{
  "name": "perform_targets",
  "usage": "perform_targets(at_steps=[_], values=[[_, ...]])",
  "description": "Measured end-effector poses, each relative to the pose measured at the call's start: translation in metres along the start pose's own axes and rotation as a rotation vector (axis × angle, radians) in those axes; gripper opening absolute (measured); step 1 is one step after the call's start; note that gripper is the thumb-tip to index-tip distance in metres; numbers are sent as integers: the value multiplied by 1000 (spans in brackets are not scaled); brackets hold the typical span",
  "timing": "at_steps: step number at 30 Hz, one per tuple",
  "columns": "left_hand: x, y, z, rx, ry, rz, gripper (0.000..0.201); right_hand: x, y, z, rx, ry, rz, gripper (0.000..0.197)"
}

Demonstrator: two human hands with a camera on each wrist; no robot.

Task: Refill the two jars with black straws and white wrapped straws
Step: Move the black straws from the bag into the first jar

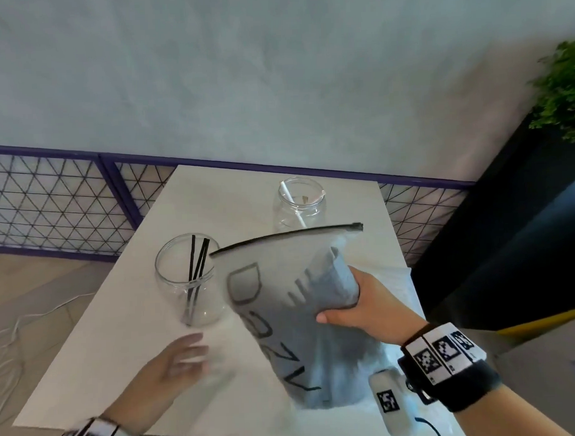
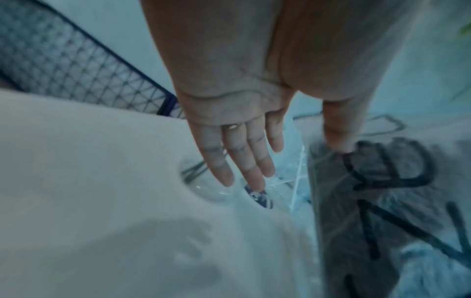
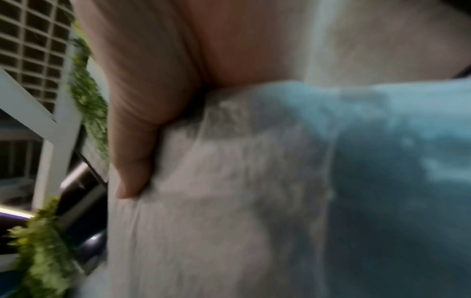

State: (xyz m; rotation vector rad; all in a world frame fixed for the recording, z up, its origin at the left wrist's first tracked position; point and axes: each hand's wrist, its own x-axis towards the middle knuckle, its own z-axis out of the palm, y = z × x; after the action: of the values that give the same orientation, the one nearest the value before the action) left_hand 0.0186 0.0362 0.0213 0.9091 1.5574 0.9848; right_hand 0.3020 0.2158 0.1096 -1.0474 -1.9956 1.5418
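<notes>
A frosted zip bag (image 1: 282,302) with black lettering stands tilted on the white table (image 1: 89,355), its zipper edge up. My right hand (image 1: 354,305) grips the bag's right side, thumb underneath; in the right wrist view the thumb (image 3: 132,161) presses into the bag (image 3: 216,201). Left of the bag stands a clear jar (image 1: 189,283) holding a few black straws (image 1: 196,270). A second clear jar (image 1: 298,202) at the back holds one white wrapped straw (image 1: 292,204). My left hand (image 1: 183,358) hovers with straight fingers in front of the near jar, blurred, holding nothing. In the left wrist view its fingers (image 2: 242,157) reach toward the jar (image 2: 203,185) beside the bag (image 2: 382,201).
A purple-framed wire mesh fence (image 1: 51,200) runs behind the table. A dark planter (image 1: 508,226) with green foliage (image 1: 562,90) stands at the right. White cable (image 1: 29,321) lies on the floor at the left. A white device (image 1: 389,406) hangs by my right wrist.
</notes>
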Motion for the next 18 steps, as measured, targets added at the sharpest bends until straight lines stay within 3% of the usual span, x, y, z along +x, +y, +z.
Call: perform_targets(at_steps=[2, 6, 9, 11, 14, 18], values=[[18, 21, 9, -193, -2, 22, 115, 0, -19, 11, 19, -40, -56, 46], [31, 49, 2, -369, 54, 96, 106, 11, -31, 37, 110, -9, -64, 44], [28, 58, -27, -384, 106, 167, 99, 24, -26, 61, 187, 120, -44, 43], [25, 59, -48, -366, 162, 230, 84, 34, -20, 80, 168, 182, -56, 44], [26, 51, -80, -282, 211, 265, 42, 50, -15, 115, 148, 212, -41, 33], [28, 41, -115, -171, 279, 280, 17, 65, -11, 150, 157, 201, 36, 19]])
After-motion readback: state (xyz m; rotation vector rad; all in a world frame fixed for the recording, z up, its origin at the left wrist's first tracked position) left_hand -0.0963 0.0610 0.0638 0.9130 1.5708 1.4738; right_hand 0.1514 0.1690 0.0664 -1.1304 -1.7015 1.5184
